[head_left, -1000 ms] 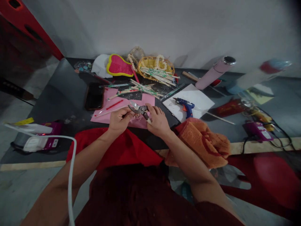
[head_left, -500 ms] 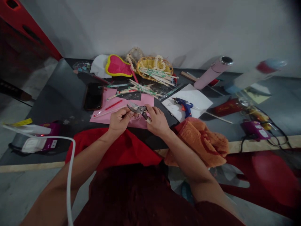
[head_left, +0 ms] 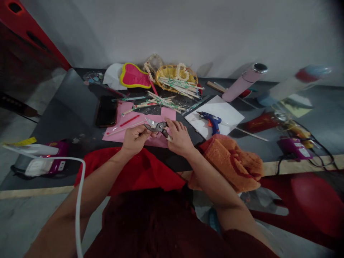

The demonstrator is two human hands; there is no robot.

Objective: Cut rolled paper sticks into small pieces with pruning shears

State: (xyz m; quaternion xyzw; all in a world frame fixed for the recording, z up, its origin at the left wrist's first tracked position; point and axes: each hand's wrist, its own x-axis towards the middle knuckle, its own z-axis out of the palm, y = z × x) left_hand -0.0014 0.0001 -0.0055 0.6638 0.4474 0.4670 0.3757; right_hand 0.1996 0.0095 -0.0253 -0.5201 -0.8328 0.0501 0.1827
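Mid-frame, above pink paper (head_left: 118, 137), the right hand (head_left: 180, 138) wraps its grip around the pruning shears (head_left: 159, 127); the left hand (head_left: 135, 139) curls beside them, whether its grip pinches anything I cannot tell.

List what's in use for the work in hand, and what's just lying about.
In use, by the look of it: pruning shears in the right hand; probably the pink paper beneath and loose sticks beyond.

Seemingly lying about: phone, pink flask, orange cloth.
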